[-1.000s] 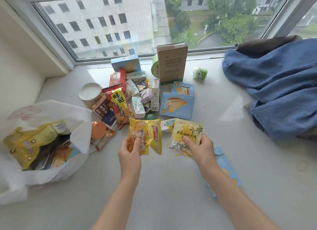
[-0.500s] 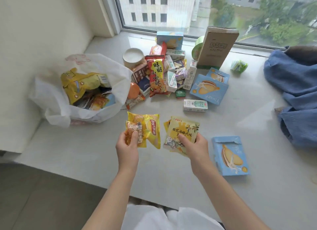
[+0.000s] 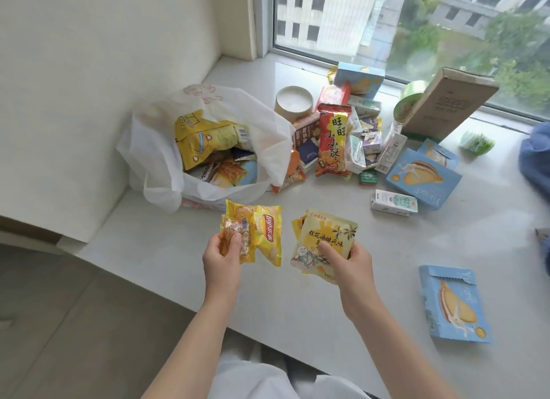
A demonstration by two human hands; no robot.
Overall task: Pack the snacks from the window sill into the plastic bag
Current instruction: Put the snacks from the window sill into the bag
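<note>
1. Yellow packets fill both hands: our left hand (image 3: 222,257) pinches a chip bag (image 3: 265,235) and a small clear-fronted bar (image 3: 235,240) between thumb and fingers, and our right hand (image 3: 351,264) grips a pale yellow pouch (image 3: 324,240) with another packet tucked behind it
2. Both loads hang just above the sill (image 3: 297,306), near its front edge, none of them in the bag yet
3. The white plastic bag (image 3: 154,160) sits at the sill's left end against the wall, mouth open toward us, with packets already inside; it lies just beyond our left hand
4. Many snacks are left: a red pack (image 3: 331,142) in the heap by the window, a white carton (image 3: 394,203), blue boxes (image 3: 422,178), and one blue box (image 3: 454,305) apart at the right
5. Risk, stacked grips: each hand holds two slick packets with one pinch, so we judge the back one could slide out on the way over
6. Risk, soft mouth: the bag's rim is limp film, and a packet pushed against it could fold it shut or drag the bag
7. Risk, the edge: the bag stands near the sill's left front corner, so a shove or a missed drop could send snacks to the floor
8. Risk, fullness: the bag looks fairly full, and loose drops on top may spill back out
</note>
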